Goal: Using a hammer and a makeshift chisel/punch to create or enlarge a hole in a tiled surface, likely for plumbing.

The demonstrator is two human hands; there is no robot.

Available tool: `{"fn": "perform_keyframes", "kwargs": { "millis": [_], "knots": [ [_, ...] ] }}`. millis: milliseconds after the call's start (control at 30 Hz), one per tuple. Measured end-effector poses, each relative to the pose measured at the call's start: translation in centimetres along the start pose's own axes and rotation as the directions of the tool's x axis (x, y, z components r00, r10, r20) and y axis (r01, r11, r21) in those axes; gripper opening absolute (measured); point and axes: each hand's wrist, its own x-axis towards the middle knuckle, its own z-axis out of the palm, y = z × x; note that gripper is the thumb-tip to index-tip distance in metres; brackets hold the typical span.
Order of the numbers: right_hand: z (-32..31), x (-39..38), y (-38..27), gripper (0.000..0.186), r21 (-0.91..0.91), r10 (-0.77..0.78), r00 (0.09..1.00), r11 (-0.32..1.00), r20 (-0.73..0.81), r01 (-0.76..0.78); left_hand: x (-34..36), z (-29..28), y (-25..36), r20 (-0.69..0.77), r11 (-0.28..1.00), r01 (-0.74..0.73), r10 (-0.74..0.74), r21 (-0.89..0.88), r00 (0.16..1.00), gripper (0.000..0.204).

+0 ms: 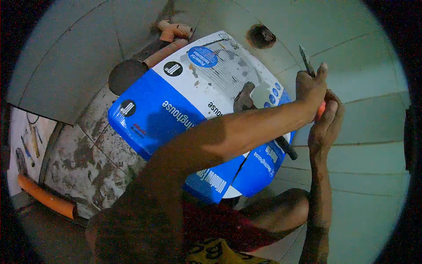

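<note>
My left hand (309, 90) is closed round a chisel (307, 62). Its dark, pointed metal blade sticks up toward the pale tiled wall. A bit of the red handle shows below that hand, where my right hand (326, 123) curls against it, with part of the grip hidden. Under my left forearm lies a hammer (244, 99), resting on a blue and white cardboard sheet (154, 108). The hammer's metal head and black handle end show on either side of the arm. Beyond the blade, a rough round hole (260, 36) opens in the tiles.
Orange-brown pipe fittings (173, 31) and a dark round drain cover (127, 77) lie at the far left. A curved orange pipe piece (46, 196) sits at the near left. Several tools (33, 141) lie beyond the dirty grey floor (79, 160). My bent knee (292, 207) is below the cardboard.
</note>
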Motion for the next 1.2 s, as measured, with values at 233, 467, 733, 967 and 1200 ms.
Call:
{"fn": "perform_keyframes", "kwargs": {
  "millis": [233,467,733,967,1200],
  "knots": [
    [-0.5,0.8,2.2,0.041,0.002,0.35,0.902,0.932,0.253,-0.363,6.9,-1.5,-1.4,0.232,0.997,-0.021,0.005,0.068,0.973,0.05],
    [3.7,3.3,1.1,0.039,-0.153,0.125,0.875,0.986,0.467,-0.059,3.7,-18.1,-1.7,0.734,0.148,-0.739,0.095,0.657,0.672,0.058],
    [12.7,5.7,2.3,0.031,-0.354,-0.215,0.857,0.843,0.468,0.405,1.9,-19.4,-0.4,0.735,-0.081,-0.799,-0.346,0.596,0.583,0.048],
    [19.6,10.0,5.1,0.019,-0.415,-0.065,0.801,0.828,0.595,0.376,1.7,-20.6,-1.5,0.861,-0.117,-0.855,-0.01,0.504,0.509,0.049],
    [20.0,10.6,9.3,0.019,-0.581,-0.105,0.857,0.693,0.504,0.427,1.9,-20.3,-1.3,0.849,-0.117,-0.85,-0.069,0.514,0.524,0.047]
  ]
}}
